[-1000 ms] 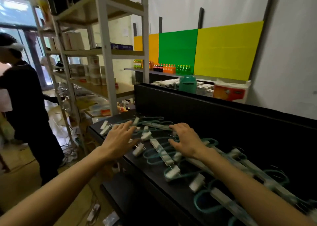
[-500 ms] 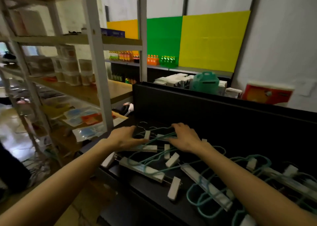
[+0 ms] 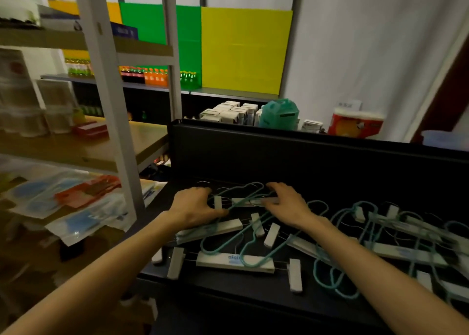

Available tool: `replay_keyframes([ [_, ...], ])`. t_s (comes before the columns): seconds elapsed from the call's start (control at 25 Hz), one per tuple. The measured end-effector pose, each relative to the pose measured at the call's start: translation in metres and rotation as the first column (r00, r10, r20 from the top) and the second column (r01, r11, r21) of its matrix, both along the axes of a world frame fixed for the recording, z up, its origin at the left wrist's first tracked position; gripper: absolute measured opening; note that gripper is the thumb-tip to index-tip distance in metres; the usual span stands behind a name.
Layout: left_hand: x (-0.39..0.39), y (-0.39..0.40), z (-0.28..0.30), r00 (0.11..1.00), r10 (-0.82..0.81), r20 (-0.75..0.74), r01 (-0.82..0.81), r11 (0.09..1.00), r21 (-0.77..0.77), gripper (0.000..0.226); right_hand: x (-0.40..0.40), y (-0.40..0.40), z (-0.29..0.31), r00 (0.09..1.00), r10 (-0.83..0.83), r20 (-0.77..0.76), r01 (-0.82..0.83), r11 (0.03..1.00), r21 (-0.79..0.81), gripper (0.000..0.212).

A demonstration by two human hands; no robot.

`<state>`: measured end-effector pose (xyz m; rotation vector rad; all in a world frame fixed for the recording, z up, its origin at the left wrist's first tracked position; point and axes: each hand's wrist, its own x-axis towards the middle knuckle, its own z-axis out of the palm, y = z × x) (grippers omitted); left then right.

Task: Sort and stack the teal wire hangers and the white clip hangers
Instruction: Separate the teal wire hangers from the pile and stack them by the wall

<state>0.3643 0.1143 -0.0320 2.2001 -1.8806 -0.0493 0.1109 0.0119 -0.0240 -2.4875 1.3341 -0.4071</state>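
**Both hands in the tangle at the far-left end of the shelf**

The sorting looks barely begun: teal wire hangers and white clip hangers lie mixed and interlocked across the black shelf, from its left end to the right edge of view, with no separate stacks visible.

The left hand rests on the far-left part of the heap, fingers curled down at a teal hanger's end and a white clip; whether it actually grips anything, I cannot tell. The right hand lies just to its right, fingers bent over the bar of a far white clip hanger, apparently holding it.

The next move likely calls for freeing one hanger from the loops threaded through it, lifting slowly so neighbours do not drag along.

Counting is rough: about three white clip hangers and two or three teal ones near the hands; further right the blur defeats a count.
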Motion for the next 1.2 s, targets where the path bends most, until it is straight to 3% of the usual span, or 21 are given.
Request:
replay_keyframes([
  [0.32, 0.019, -0.003, 0.021, 0.999, 0.04, 0.032, -0.029, 0.959, -0.28, 0.061, 0.012, 0.002, 0.014, 0.95, 0.178, -0.258, -0.149, 0.981, 0.128, 0.085],
  [0.64, 0.026, -0.002, 0.003, 0.997, 0.036, 0.062, -0.015, 0.952, -0.306, 0.07, 0.027, -0.004, 0.011, 0.892, 0.272, -0.362, -0.202, 0.955, 0.218, 0.099],
  [0.96, 0.017, 0.003, -0.013, 0.999, -0.031, -0.036, 0.021, 0.97, -0.243, 0.057, 0.028, 0.009, 0.019, 0.908, 0.283, -0.309, -0.288, 0.957, 0.031, 0.104],
  [1.2, 0.015, 0.006, -0.004, 0.988, -0.081, -0.131, 0.037, 0.949, -0.313, 0.067, 0.003, 0.021, 0.029, 0.953, 0.263, -0.149, -0.282, 0.951, -0.128, 0.098],
])
